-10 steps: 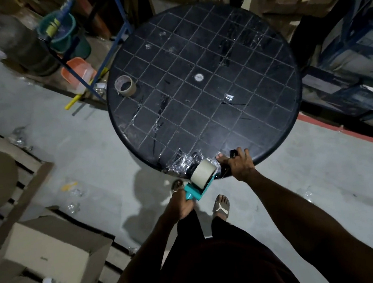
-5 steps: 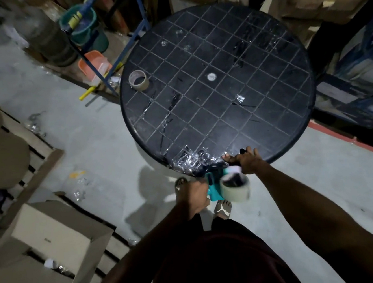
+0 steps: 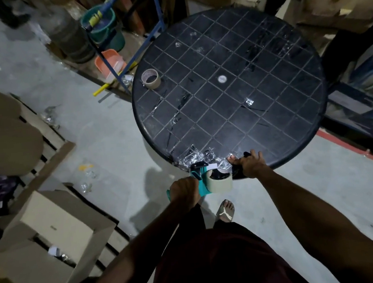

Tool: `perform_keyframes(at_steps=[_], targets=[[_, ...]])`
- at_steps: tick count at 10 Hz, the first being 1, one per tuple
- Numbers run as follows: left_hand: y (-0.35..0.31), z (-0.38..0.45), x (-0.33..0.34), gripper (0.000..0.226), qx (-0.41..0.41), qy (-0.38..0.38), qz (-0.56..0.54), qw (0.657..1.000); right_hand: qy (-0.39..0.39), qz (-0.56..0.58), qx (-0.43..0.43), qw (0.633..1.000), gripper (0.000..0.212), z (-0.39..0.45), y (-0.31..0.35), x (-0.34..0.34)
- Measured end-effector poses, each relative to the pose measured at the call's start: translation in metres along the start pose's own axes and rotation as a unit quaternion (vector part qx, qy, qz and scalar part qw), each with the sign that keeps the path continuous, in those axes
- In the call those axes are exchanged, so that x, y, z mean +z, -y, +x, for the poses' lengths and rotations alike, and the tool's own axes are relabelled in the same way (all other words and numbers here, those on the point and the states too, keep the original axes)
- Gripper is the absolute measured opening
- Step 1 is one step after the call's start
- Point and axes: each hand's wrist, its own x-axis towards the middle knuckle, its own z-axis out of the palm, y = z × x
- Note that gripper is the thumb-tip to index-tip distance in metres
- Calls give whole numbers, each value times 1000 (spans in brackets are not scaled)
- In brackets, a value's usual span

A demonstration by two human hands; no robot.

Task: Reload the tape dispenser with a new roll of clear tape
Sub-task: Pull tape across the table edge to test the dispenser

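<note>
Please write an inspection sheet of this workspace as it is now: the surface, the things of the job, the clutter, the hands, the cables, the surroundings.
Surface: round black table with a grid pattern; bits of clear tape stuck on it.
Job's things: teal tape dispenser held off the near table edge, tape roll mounted on it; a spare roll stands on the table's far left.
Clutter: crumpled clear tape at the near edge.
Hands: left hand grips the dispenser handle; right hand rests at the table edge, fingers curled on something dark, unclear what.
Cables: nothing seen.
Surroundings: cardboard boxes at left, green bucket behind, concrete floor.
</note>
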Motion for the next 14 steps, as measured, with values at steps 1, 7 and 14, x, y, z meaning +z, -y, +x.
perform_keyframes(at_steps=[1,7,14], targets=[[3,8,10,35,-24,-39,-86,995,6,3,8,1000,55,5,0,6],[8,15,-32,22,-39,-103,-89,990,-142,475,2,868,63,-30,33,-23],[-5,59,-123,32,-35,-107,-438,892,-249,675,-43,693,67,-64,1,-137]])
